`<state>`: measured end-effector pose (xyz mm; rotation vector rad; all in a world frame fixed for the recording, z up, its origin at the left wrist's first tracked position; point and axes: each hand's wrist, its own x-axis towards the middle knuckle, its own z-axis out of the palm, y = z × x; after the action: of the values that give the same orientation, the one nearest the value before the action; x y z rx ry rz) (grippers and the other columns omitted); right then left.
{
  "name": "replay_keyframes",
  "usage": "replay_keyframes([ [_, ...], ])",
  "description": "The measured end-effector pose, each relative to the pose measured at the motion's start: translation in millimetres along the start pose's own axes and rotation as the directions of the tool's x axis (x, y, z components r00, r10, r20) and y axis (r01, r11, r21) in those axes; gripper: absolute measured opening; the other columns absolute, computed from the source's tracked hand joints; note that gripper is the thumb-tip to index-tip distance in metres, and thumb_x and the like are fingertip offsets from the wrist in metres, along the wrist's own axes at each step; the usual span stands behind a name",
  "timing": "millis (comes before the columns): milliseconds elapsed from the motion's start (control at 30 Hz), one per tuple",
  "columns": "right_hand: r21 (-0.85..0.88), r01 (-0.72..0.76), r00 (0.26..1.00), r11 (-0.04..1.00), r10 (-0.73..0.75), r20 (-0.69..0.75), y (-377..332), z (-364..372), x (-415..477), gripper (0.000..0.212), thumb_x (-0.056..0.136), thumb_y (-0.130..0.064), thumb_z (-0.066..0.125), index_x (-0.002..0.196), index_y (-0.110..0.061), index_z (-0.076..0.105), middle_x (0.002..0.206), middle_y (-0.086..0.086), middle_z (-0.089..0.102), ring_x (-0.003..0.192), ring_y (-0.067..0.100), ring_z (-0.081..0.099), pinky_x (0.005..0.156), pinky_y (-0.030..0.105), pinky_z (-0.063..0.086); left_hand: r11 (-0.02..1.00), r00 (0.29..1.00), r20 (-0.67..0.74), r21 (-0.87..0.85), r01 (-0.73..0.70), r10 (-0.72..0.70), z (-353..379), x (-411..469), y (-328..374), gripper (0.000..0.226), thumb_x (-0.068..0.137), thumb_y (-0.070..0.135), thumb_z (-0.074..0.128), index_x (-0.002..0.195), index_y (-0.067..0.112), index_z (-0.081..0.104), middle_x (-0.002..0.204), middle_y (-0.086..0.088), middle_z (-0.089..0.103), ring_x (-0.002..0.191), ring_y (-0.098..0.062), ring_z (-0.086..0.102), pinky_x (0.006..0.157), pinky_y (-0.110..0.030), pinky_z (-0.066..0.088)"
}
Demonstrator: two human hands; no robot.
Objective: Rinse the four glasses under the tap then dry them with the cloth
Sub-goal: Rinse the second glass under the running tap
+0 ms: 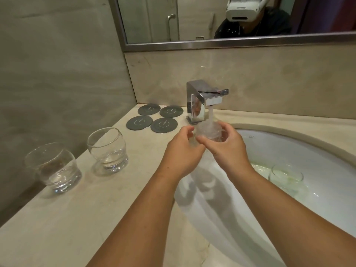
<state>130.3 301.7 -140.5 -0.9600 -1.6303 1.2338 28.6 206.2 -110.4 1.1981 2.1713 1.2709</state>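
Note:
Water runs from the square chrome tap (206, 100) into a clear glass (209, 131) held under the stream. My left hand (183, 151) grips the glass from the left and my right hand (227, 145) grips it from the right. Two more clear glasses stand upright on the beige counter at left, one nearer the tap (107, 149) and one by the counter's left edge (53, 167). Another glass (286, 177) sits in the white sink basin (317, 151), low on the right. No cloth is in view.
Several dark round coasters (152, 118) lie on the counter (96, 209) behind the glasses, left of the tap. A mirror (192, 20) hangs above the backsplash. A wall closes off the counter on the left.

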Motion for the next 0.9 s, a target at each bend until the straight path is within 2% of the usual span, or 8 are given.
replay_keyframes([
  [133, 0.024, 0.02, 1.0, 1.0, -0.02, -0.008, 3.3, -1.9, 2.2, 0.048, 0.073, -0.033, 0.096, 0.112, -0.041, 0.068, 0.109, -0.015, 0.077, 0.104, 0.004, 0.071, 0.095, 0.032, 0.059, 0.999, 0.999, 0.045, 0.024, -0.022, 0.02, 1.5, 1.5, -3.7, 0.063, 0.097, 0.023, 0.067, 0.157, 0.023, 0.047, 0.152, 0.005, 0.058, 0.139, -0.013, 0.055, 0.107, -0.025, 0.043],
  [300, 0.053, 0.013, 1.0, 0.999, -0.013, 0.0, 5.2, -5.8, 4.2, 0.055, 0.073, -0.036, 0.096, 0.12, -0.035, 0.068, 0.112, -0.012, 0.077, 0.105, 0.006, 0.072, 0.094, 0.034, 0.06, 0.997, 0.997, 0.066, 0.068, -0.031, 0.027, 2.8, 3.6, -7.4, 0.067, 0.095, 0.02, 0.072, 0.157, 0.021, 0.047, 0.153, 0.002, 0.057, 0.142, -0.015, 0.053, 0.116, -0.028, 0.042],
  [433, 0.096, -0.019, 1.0, 0.995, 0.02, -0.008, 2.9, -8.3, 4.3, 0.053, 0.073, -0.038, 0.095, 0.12, -0.033, 0.071, 0.112, -0.011, 0.077, 0.107, 0.009, 0.072, 0.093, 0.035, 0.06, 0.996, 0.996, 0.082, 0.083, -0.045, 0.038, 3.9, 2.7, -8.6, 0.071, 0.094, 0.03, 0.078, 0.157, 0.022, 0.045, 0.153, 0.002, 0.056, 0.143, -0.016, 0.052, 0.115, -0.03, 0.042],
  [633, 0.275, -0.201, 0.98, 0.94, 0.192, 0.058, -6.8, -16.4, 0.5, 0.046, 0.079, -0.039, 0.092, 0.119, -0.03, 0.07, 0.118, -0.002, 0.076, 0.107, 0.016, 0.075, 0.083, 0.046, 0.066, 0.997, 0.995, 0.093, 0.06, -0.052, 0.046, 3.7, 1.7, -8.6, 0.082, 0.091, 0.041, 0.083, 0.159, 0.022, 0.042, 0.157, 0.003, 0.053, 0.143, -0.013, 0.05, 0.111, -0.026, 0.04],
  [733, 0.418, -0.32, 0.947, 0.85, 0.286, 0.144, -10.8, -17.8, 0.3, 0.059, 0.081, -0.038, 0.091, 0.13, -0.015, 0.067, 0.119, 0.003, 0.074, 0.089, 0.016, 0.072, 0.067, 0.039, 0.064, 0.999, 0.995, 0.096, 0.012, -0.038, 0.037, 3.6, 0.0, -8.5, 0.075, 0.089, 0.042, 0.085, 0.152, 0.026, 0.048, 0.146, 0.01, 0.061, 0.135, -0.01, 0.058, 0.112, -0.03, 0.046],
  [800, 0.482, -0.372, 0.928, 0.793, 0.312, 0.203, -11.3, -19.2, 1.0, 0.063, 0.082, -0.039, 0.089, 0.131, -0.008, 0.064, 0.101, 0.002, 0.073, 0.077, 0.017, 0.067, 0.069, 0.037, 0.062, 0.999, 0.995, 0.091, -0.028, -0.041, 0.043, 4.1, 0.6, -9.4, 0.072, 0.088, 0.043, 0.086, 0.149, 0.029, 0.05, 0.138, 0.014, 0.065, 0.127, -0.007, 0.062, 0.111, -0.034, 0.05],
  [867, 0.492, -0.404, 0.913, 0.771, 0.313, 0.261, -12.3, -20.9, 1.0, 0.046, 0.088, -0.039, 0.083, 0.121, -0.01, 0.07, 0.09, -0.001, 0.077, 0.08, 0.02, 0.071, 0.075, 0.041, 0.064, 0.998, 0.996, 0.073, -0.047, -0.047, 0.05, 3.3, 1.0, -8.2, 0.075, 0.089, 0.043, 0.086, 0.152, 0.028, 0.047, 0.132, 0.016, 0.062, 0.123, -0.006, 0.06, 0.104, -0.026, 0.048],
  [900, 0.49, -0.421, 0.904, 0.763, 0.314, 0.289, -12.7, -21.4, 0.6, 0.04, 0.091, -0.039, 0.08, 0.119, -0.011, 0.073, 0.093, 0.0, 0.08, 0.084, 0.021, 0.074, 0.081, 0.043, 0.065, 0.997, 0.997, 0.062, -0.063, -0.045, 0.049, 2.8, 2.0, -8.2, 0.074, 0.089, 0.043, 0.085, 0.151, 0.028, 0.047, 0.128, 0.017, 0.061, 0.122, -0.005, 0.06, 0.1, -0.023, 0.047],
])
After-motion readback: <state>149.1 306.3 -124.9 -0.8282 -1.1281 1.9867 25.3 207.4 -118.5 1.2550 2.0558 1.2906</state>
